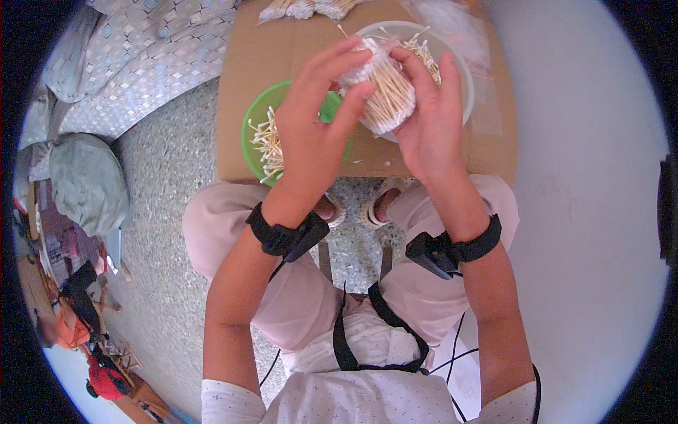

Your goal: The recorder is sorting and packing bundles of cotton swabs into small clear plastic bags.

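Gripping a thick bundle of cotton swabs [388,95] between left hand [311,120] and right hand [432,131], laying the left thumb over its sticks and bracing its right side with the right fingers. Holding it over the near-left part of a white bowl [462,78] of loose swabs [424,53], pointing white tips to upper left and lower right. Blocking part of a green bowl [248,145], also containing loose swabs, with the left hand. Wearing black wrist straps [281,237]. Sitting before a brown cardboard surface [258,53] bearing both bowls, clear plastic bags [459,28] at far right and more swab bundles [311,8] along the far edge.
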`<state>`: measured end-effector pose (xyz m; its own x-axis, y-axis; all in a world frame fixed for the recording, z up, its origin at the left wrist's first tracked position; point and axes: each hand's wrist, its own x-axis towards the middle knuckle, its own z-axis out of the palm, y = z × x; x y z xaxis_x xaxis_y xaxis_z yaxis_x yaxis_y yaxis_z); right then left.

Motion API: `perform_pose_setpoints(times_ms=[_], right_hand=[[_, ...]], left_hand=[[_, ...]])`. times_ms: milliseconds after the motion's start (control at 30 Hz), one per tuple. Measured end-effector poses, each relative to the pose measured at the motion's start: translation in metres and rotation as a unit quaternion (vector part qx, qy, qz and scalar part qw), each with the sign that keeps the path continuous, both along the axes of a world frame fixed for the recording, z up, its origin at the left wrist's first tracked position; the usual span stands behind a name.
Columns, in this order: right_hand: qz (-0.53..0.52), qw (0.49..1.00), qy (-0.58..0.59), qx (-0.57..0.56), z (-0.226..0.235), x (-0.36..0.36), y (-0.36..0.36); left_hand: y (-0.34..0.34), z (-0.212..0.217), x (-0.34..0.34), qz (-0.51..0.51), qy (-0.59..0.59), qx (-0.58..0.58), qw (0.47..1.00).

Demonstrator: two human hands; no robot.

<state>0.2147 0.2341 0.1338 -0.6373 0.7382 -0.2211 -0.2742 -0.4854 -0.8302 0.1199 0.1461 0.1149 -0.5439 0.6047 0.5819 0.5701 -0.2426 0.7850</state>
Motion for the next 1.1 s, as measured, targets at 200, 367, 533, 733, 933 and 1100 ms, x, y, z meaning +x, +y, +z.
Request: perform_pose_setpoints(times_ms=[200, 367, 533, 733, 933, 1100], right_hand=[[0.046, 0.998, 0.029, -0.005, 0.0, 0.003, 0.002], [0.089, 0.994, -0.017, 0.052, 0.005, 0.002, -0.004], [0.143, 0.969, -0.057, 0.192, -0.019, -0.001, 0.004], [0.103, 0.93, -0.088, 0.341, -0.021, -0.002, 0.004], [0.084, 0.864, -0.145, 0.474, -0.032, -0.003, 0.004], [0.167, 0.873, -0.167, 0.427, -0.026, 0.004, 0.002]], left_hand=[[0.002, -0.005, -0.003, -0.033, 0.008, 0.012, 0.999], [0.005, -0.007, -0.001, -0.045, -0.197, 0.028, 0.979], [0.004, 0.0, -0.018, -0.09, -0.241, 0.028, 0.966], [-0.004, 0.008, -0.029, -0.177, -0.327, -0.022, 0.928], [-0.004, -0.004, -0.031, -0.24, -0.237, -0.081, 0.938], [-0.017, -0.002, -0.043, -0.251, -0.232, -0.136, 0.93]])
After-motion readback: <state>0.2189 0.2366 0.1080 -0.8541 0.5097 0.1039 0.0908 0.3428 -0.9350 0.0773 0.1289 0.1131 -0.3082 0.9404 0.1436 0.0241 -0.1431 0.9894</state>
